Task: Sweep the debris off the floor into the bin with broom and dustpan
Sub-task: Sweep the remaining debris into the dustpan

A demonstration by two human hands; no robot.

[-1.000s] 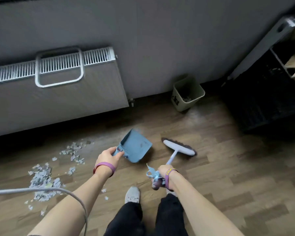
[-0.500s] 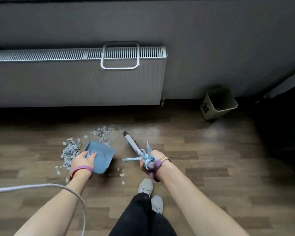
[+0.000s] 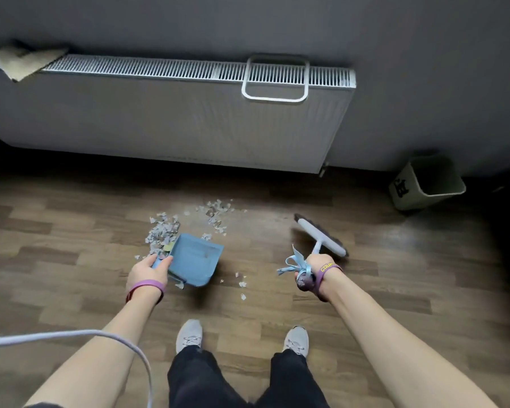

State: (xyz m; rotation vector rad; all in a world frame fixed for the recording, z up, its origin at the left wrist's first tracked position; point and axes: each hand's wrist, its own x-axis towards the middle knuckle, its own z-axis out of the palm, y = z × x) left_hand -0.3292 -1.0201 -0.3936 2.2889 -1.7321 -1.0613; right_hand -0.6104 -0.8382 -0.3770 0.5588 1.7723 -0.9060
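Note:
My left hand (image 3: 148, 272) grips the handle of a blue dustpan (image 3: 195, 259), which sits low over the wooden floor beside a pile of torn paper debris (image 3: 163, 231). More scraps (image 3: 217, 212) lie farther back, and a few bits (image 3: 242, 285) lie near my feet. My right hand (image 3: 314, 270) grips the handle of a small broom with a blue ribbon tied on it; its white brush head (image 3: 321, 235) hovers to the right of the debris. A beige bin (image 3: 426, 184) stands at the wall, far right.
A long white radiator (image 3: 171, 119) runs along the grey wall, with a cloth (image 3: 24, 61) on its left end. My two shoes (image 3: 189, 335) stand on the floor below the dustpan. A white cable (image 3: 71, 335) crosses the lower left.
The view has swung left, so the bin sits farther right. The dustpan now lies right beside the debris pile. The broom head has swung from the middle out to the right.

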